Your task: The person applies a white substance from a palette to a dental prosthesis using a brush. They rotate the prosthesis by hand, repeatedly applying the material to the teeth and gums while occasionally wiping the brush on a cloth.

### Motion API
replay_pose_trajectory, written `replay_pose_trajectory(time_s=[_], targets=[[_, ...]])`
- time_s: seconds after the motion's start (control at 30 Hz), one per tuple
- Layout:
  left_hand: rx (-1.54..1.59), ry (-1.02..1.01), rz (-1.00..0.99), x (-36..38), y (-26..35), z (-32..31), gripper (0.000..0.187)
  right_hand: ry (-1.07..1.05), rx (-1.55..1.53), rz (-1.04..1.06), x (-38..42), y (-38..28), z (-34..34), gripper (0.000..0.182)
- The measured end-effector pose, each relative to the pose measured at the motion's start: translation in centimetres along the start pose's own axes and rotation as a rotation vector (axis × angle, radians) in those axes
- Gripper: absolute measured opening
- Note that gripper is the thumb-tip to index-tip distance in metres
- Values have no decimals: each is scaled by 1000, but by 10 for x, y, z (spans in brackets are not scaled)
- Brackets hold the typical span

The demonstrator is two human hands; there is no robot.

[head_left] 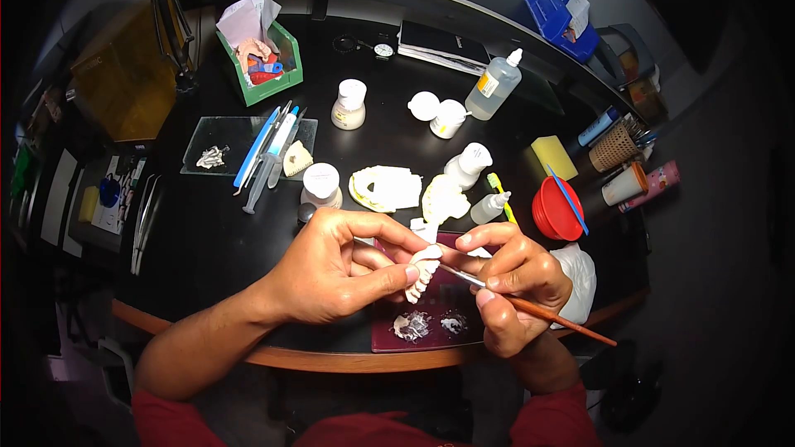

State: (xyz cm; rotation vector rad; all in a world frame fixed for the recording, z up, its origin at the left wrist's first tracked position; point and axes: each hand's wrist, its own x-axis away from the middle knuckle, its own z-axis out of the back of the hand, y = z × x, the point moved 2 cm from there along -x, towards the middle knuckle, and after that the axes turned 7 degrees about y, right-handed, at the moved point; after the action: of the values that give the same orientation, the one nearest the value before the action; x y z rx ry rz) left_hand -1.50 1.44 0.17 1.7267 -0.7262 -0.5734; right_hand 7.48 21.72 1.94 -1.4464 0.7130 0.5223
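The person's left hand (327,273) holds a white tooth model (423,271) in a closed pinch between thumb and fingers, raised over the front edge of the black surface (211,240). The right hand (517,285) has a pen-like grip, its fingers drawn in around a thin wooden-handled brush (542,313), whose tip lies at the model's side; whether it touches cannot be told. Brushing well here likely calls for a firm but gentle pinch, both hands braced against each other, and light strokes with only the tip, turning the model rather than the wrist. As for writing, the clear bottle (493,91) bears a yellow-and-white label, the front jar (321,186) has faint print on its lid, and the dark notebook (443,50) carries small pale lettering, all too small to read.
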Motion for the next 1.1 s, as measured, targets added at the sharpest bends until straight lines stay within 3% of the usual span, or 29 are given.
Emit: replay_pose_trajectory(time_s=[0.23, 0.43, 1.1], targets=[[2, 1, 11, 0, 1, 0, 25, -74, 76, 61, -3, -1, 2, 13], [88, -23, 27, 0, -3, -1, 26, 3, -31, -28, 3, 1, 3, 16], [172, -109, 111, 0, -4, 2, 30, -42, 79, 58, -1, 0, -1, 18]])
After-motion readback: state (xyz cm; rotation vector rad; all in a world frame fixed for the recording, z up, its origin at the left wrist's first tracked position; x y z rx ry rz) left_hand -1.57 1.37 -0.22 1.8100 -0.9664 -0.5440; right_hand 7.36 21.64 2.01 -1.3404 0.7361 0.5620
